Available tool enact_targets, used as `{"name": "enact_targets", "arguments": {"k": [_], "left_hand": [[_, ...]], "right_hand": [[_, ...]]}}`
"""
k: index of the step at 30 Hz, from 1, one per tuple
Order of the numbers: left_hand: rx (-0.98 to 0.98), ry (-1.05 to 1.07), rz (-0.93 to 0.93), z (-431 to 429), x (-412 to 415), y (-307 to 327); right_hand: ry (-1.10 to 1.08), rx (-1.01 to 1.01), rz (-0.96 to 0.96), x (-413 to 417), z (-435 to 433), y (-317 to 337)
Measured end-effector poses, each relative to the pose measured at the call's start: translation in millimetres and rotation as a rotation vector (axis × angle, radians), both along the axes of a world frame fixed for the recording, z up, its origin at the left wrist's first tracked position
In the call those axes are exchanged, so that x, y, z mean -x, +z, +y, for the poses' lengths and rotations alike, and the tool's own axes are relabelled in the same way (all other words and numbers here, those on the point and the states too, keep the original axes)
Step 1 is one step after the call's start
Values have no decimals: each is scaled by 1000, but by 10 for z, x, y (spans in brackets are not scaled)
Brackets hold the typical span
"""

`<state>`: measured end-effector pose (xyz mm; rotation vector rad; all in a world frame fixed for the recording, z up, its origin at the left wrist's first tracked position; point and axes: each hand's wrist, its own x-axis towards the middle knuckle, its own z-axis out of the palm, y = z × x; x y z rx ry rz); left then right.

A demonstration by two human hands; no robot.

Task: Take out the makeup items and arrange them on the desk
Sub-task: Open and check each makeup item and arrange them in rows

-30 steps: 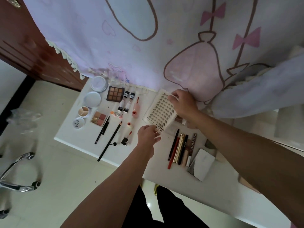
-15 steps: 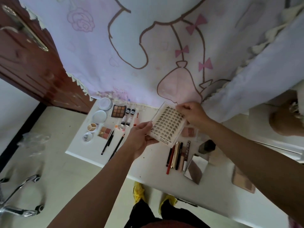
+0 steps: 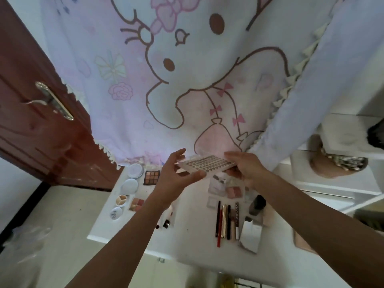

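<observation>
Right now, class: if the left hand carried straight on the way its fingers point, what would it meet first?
Probably the curtain: the left hand, holding the card, points up and away toward it. Depth is unclear.

Both forearms reach fwd & up, bare; left hand (image 3: 174,175) palm up, fingers spread, thumb tip pressed on the near edge of a flat tray; right hand (image 3: 244,167) pinches its far-right edge, knuckles toward the camera.
</observation>
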<state>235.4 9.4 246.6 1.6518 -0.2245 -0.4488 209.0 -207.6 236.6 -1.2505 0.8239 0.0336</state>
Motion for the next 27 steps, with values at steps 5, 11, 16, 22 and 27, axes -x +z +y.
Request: {"name": "enact_targets", "arguments": {"k": [5,11,16,22,27], "left_hand": [[5,-16,-117,168,-35,172],[74,32,-181,348,-125,319],[261,66,-139,393,-235,544],[352,-5,-60,465,-313,607],[437,-17,69,550,-331,665]], "right_hand": [[-44,-39,-66,36,239,257],[-20,-121,-90,150,503,547],[51,-175,-125,316,637,728],[263,83,-154,392,631,947],[578,702,-356,458,536,1063]]}}
